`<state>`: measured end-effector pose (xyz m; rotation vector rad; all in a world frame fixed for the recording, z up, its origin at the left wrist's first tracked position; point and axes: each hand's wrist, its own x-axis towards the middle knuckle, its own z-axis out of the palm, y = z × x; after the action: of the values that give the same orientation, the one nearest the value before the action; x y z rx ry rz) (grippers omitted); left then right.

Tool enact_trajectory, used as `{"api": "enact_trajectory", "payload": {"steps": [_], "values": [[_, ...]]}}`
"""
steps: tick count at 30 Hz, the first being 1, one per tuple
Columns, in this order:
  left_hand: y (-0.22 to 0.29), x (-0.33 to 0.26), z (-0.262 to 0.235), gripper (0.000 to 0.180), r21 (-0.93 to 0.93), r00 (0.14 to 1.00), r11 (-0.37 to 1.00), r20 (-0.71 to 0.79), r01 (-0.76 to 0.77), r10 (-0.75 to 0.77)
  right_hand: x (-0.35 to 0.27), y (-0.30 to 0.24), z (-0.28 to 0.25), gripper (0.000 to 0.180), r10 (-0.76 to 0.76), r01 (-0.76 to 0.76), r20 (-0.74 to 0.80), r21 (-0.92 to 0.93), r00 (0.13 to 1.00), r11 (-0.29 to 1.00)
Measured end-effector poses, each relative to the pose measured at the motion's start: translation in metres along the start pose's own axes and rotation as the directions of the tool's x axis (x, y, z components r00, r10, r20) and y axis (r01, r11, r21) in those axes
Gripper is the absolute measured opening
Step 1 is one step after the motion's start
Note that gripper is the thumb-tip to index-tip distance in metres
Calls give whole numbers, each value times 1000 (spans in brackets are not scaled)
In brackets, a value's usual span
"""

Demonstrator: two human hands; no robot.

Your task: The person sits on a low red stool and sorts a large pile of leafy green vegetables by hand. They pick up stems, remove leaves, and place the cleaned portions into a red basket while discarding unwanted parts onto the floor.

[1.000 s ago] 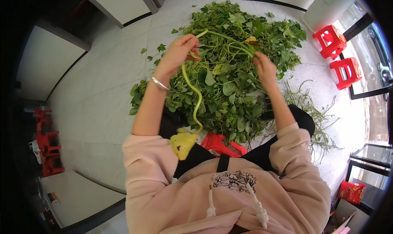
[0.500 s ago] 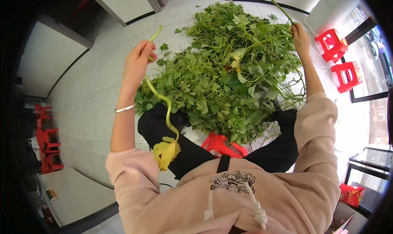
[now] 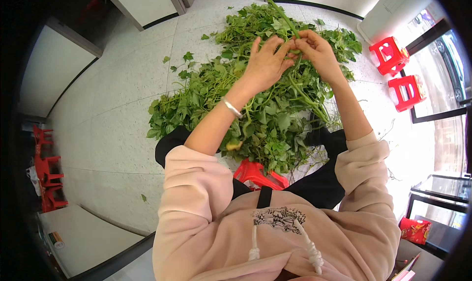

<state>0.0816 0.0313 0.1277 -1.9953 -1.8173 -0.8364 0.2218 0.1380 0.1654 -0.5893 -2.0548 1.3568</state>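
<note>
A long green vine stem (image 3: 280, 13) runs up from my right hand (image 3: 317, 52) past the top edge. The fingers of my right hand are closed round it. My left hand (image 3: 268, 62) meets the right one over the leafy pile; its thumb and forefinger pinch at the vine's lower part, while its other fingers are spread. A large heap of green leafy vines (image 3: 196, 89) lies on the floor below both hands. Near my left forearm is a blurred yellow leaf (image 3: 234, 145); whether it rests on the heap or is falling, I cannot tell.
A red plastic stool (image 3: 255, 173) stands between my legs. Two red stools (image 3: 408, 92) are at the right by the glass front. More red stools (image 3: 49, 170) line the far left. Loose leaves (image 3: 188, 56) lie on the pale tiled floor (image 3: 118, 114) left of the heap.
My left hand has moved right to meet my right hand and has let go of the stem with the yellow leaf. My right hand has moved left with its vine.
</note>
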Motion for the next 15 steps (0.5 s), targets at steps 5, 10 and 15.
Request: {"api": "enact_trajectory", "payload": {"steps": [5, 10, 15], "values": [[-14, -3, 4, 21, -150, 984, 977, 118, 150, -133, -22, 33, 17, 39, 47, -54, 38, 191, 998, 980], [-23, -15, -2, 22, -104, 957, 971, 221, 216, -189, -41, 56, 48, 35, 2, -14, -75, -164, 997, 986], [-11, -25, -18, 29, -67, 913, 946, 291, 318, -287, -32, 84, 62, 22, -218, 97, -226, -449, 949, 888]]}}
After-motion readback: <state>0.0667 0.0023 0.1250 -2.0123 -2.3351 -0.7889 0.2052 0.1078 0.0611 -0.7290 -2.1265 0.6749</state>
